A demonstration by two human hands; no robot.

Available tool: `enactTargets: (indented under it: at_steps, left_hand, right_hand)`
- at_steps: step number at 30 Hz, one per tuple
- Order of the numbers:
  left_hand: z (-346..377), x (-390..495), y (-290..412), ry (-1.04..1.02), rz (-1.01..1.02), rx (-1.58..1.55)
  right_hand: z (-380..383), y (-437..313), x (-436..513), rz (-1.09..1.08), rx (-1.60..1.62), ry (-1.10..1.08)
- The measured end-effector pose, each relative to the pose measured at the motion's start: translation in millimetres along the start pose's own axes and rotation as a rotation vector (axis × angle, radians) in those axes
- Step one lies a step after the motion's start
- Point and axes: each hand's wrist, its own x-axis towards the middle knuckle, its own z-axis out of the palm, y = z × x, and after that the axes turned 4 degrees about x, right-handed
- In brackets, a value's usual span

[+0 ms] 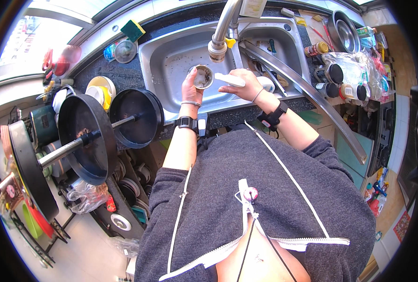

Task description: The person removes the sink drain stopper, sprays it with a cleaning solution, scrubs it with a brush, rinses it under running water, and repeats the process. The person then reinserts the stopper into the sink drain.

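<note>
My left hand (192, 86) holds a small round cup (203, 77) over the left basin of a stainless steel sink (173, 53). Whitish and dark brown matter shows inside the cup. In my right hand (246, 84) is a white plastic-looking tool (230, 79), its tip pointing at the cup's rim; whether it is a brush or something else I cannot tell. Above both hands hangs the metal faucet (217, 49) with a yellow tab (230, 42). My fingers hide part of the tool and the cup's outer wall.
A long metal strip (311, 95) slants from the right basin past my right arm. Black round trays on a pole (85, 137) stand at the left. A green and yellow sponge (133, 30) lies behind the sink. Jars (335, 73) and plastic bags crowd the right counter.
</note>
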Motion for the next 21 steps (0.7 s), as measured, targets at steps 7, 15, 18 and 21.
enactTargets:
  at_steps: [7,15,18,21]
  left_hand:
    - [1.2,0.4,0.2,0.041,0.009,-0.037]
    - [4.0,0.4,2.6,0.032,-0.015,-0.046]
    - [4.0,0.4,1.9,0.012,-0.015,-0.049]
    - [1.1,0.6,0.3,0.003,-0.017,-0.059]
  right_hand:
    - [-1.6,0.3,2.7,-0.028,-0.026,0.004]
    - [-0.3,2.4,1.3,-0.019,-0.014,0.010]
    - [-0.1,0.9,0.4,-0.020,0.032,0.018]
    - [0.4,-0.3,-0.9,-0.035,0.134,0.053]
